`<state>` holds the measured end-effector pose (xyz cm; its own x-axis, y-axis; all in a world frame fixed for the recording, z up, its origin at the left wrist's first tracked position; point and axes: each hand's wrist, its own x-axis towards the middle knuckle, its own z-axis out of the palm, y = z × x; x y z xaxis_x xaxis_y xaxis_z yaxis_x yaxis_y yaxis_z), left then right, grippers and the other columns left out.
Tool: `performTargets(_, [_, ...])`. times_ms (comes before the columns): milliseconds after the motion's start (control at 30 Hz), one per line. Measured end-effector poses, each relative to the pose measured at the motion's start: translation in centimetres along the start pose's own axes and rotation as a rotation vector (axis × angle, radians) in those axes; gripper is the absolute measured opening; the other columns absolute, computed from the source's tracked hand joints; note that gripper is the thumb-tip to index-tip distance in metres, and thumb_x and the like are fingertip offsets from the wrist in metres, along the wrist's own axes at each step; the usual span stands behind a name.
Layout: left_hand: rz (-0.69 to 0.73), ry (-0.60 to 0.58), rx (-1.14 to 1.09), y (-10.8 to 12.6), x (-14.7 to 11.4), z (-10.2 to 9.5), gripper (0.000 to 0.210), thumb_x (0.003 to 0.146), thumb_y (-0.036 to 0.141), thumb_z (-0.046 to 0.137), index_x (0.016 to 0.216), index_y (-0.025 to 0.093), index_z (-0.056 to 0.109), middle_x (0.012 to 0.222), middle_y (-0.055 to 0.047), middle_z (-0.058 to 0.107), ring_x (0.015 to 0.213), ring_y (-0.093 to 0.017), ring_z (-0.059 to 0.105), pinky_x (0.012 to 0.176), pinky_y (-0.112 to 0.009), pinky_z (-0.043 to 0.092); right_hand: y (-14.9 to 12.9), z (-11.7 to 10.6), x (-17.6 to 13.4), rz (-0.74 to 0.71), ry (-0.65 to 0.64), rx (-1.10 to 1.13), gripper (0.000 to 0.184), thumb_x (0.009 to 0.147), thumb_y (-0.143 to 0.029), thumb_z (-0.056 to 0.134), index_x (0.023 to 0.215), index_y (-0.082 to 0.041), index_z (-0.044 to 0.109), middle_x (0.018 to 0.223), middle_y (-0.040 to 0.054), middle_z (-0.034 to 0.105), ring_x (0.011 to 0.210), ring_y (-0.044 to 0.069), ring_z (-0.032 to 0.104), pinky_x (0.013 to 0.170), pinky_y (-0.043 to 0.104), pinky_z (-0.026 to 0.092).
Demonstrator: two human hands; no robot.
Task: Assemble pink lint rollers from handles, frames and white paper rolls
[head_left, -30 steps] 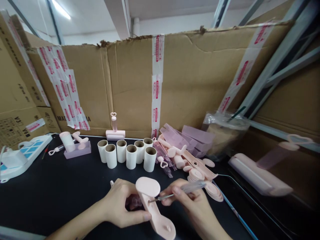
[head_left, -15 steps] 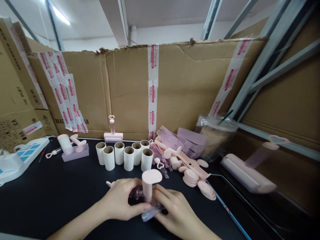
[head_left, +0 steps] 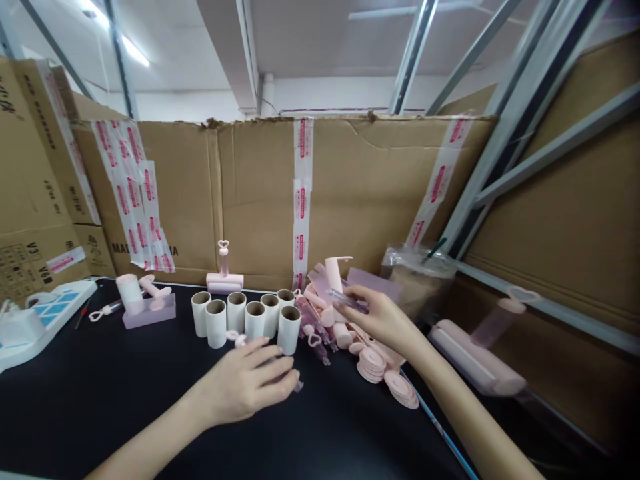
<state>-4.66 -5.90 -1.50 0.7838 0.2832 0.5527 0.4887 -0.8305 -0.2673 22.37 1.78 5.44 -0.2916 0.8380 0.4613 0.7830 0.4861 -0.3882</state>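
Observation:
My left hand (head_left: 245, 387) is low over the black table, its fingers curled over a translucent heart-loop handle (head_left: 236, 337). The pink heart end sticks out behind the fingers and a clear tip beyond the fingertips; the middle is hidden. My right hand (head_left: 375, 313) is farther forward, over the pile of parts. Between its fingers is a translucent tube (head_left: 345, 299), pointing left. A pink piece with a flat top (head_left: 334, 272) rises by the same fingertips; how it is held is hidden. Several white cardboard-core rolls (head_left: 217, 327) stand upright just beyond my left hand.
Pink end discs (head_left: 372, 363) lie stacked below my right forearm. A complete lint roller (head_left: 225, 281) stands at the back; another (head_left: 477, 357) is at the right. A purple case (head_left: 150, 312) and a power strip (head_left: 65, 310) are on the left. Cardboard (head_left: 260, 193) walls the back.
My hands have parted. The right has moved forward and right to the parts pile with the tube and pink piece; the left stays near the middle with the heart-loop handle. The view has tilted up slightly.

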Motion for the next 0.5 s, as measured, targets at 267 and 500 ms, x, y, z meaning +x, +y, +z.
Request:
performTargets(267, [0.074, -0.116, 0.191, -4.6, 10.7, -2.7, 0.032, 0.092, 0.006, 0.033, 0.115, 0.018, 0.052, 0.113, -0.007, 0.061, 0.099, -0.019, 0.055, 0.087, -0.034, 0.04, 3.5, -3.3, 0.7, 0.01, -0.009, -0.103, 0.021, 0.072, -0.039, 0.06, 0.072, -0.019, 0.065, 0.064, 0.0031, 0.065, 0.058, 0.02, 0.057, 0.055, 0.027, 0.04])
performTargets(500, [0.118, -0.268, 0.229, -5.6, 14.6, 1.4, 0.019, 0.088, 0.008, 0.046, 0.099, 0.017, 0.058, 0.09, -0.007, 0.064, 0.079, -0.017, 0.059, 0.068, -0.029, 0.041, 3.6, -5.1, 0.4, -0.05, -0.041, -0.027, 0.03, 0.078, -0.042, 0.054, 0.076, -0.015, 0.066, 0.067, 0.002, 0.062, 0.062, 0.017, 0.054, 0.057, 0.025, 0.04])
